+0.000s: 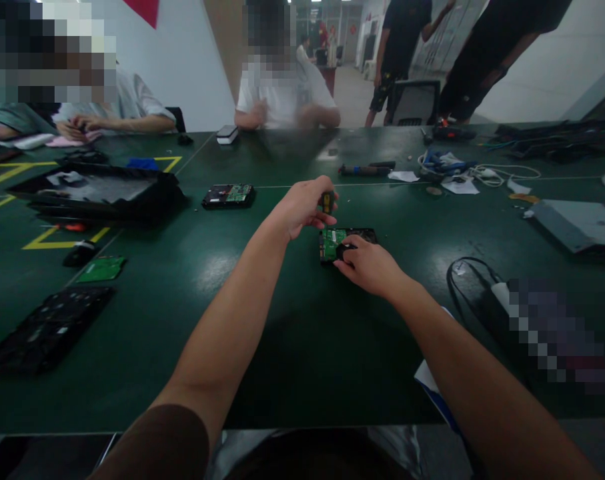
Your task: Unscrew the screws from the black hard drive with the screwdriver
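A hard drive [329,245] with a green circuit board facing up lies on the table in front of me. My left hand [309,203] is closed around the yellow and black handle of a screwdriver [327,202], held upright over the drive's far left part. Whether its tip touches the board I cannot tell. My right hand [369,265] grips the drive at its near side, thumb and fingers bent over the edge. A dark round patch shows beside those fingertips, and the hand hides the drive's near right part.
Another hard drive [228,196] lies to the left, behind my left forearm. Further left are a black tray [97,193], a loose green circuit board [101,269] and a black casing [52,330]. A grey metal box [577,225] and a cable [452,273] lie right. People sit across the table.
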The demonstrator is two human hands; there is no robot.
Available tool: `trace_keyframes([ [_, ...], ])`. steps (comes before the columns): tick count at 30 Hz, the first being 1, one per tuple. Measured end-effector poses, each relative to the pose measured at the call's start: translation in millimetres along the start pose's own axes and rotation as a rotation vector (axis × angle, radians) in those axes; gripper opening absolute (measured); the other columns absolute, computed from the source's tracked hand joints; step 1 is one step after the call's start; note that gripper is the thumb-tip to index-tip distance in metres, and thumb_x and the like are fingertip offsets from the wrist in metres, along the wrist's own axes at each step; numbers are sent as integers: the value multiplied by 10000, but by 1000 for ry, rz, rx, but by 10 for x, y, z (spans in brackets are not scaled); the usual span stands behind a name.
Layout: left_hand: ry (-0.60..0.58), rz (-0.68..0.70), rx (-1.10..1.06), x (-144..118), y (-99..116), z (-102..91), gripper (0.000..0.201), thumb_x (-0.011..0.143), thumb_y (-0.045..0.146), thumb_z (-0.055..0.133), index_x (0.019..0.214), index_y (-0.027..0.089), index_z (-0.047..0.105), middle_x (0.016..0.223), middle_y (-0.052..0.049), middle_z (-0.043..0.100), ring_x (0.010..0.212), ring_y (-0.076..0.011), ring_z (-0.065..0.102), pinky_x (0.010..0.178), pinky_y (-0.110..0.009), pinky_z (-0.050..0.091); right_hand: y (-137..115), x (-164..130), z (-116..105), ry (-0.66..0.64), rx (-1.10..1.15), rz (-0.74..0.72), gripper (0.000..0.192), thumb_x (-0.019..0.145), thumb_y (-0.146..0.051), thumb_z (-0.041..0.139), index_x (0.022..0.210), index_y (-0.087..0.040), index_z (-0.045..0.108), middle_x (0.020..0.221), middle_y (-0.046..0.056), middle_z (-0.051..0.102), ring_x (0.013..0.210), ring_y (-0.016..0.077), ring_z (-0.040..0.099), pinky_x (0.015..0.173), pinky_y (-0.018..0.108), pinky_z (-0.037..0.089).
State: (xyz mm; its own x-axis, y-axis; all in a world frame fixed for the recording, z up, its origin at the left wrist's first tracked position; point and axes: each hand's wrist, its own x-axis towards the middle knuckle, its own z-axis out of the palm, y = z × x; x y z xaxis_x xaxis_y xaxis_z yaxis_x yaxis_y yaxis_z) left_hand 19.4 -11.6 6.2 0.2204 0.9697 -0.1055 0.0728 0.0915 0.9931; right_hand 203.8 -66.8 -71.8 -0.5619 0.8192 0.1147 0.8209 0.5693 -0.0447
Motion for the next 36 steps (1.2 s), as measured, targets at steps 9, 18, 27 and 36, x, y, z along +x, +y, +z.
trace_keyframes([
  [9, 42, 9, 7, 20, -22, -20, 300, 815, 431, 538, 931, 176, 646, 776, -88, 673, 618, -179, 672, 497, -253, 469, 3, 4, 18, 4, -15, 1, 424, 1012, -423, 460, 903, -157, 771, 1316, 148, 587, 894, 224, 670, 703, 342, 520],
  [18, -32, -41, -27, 13, -10, 19, 296, 814, 449, 551, 945, 186, 591, 804, -94, 692, 613, -179, 674, 501, -246, 470, 12, 0, 41, 34, -10, -3, 401, 1005, -412, 473, 901, -164, 770, 1290, 144, 597, 900, 225, 666, 700, 339, 510],
  [27, -10, -20, -25, 22, -18, -25, 274, 806, 402, 551, 921, 172, 646, 765, -71, 663, 515, -122, 591, 505, -250, 455, -13, 1, 25, 22, -36, 21, 423, 1005, -435, 464, 902, -168, 775, 1299, 137, 595, 827, 203, 653, 636, 330, 482],
  [36, -21, -64, -69, -10, 15, -16, 271, 803, 423, 555, 940, 191, 585, 834, -98, 710, 653, -199, 705, 569, -274, 525, 7, -2, 41, 34, -30, 11, 416, 1006, -438, 458, 907, -184, 772, 1297, 121, 595, 846, 207, 662, 628, 328, 478],
])
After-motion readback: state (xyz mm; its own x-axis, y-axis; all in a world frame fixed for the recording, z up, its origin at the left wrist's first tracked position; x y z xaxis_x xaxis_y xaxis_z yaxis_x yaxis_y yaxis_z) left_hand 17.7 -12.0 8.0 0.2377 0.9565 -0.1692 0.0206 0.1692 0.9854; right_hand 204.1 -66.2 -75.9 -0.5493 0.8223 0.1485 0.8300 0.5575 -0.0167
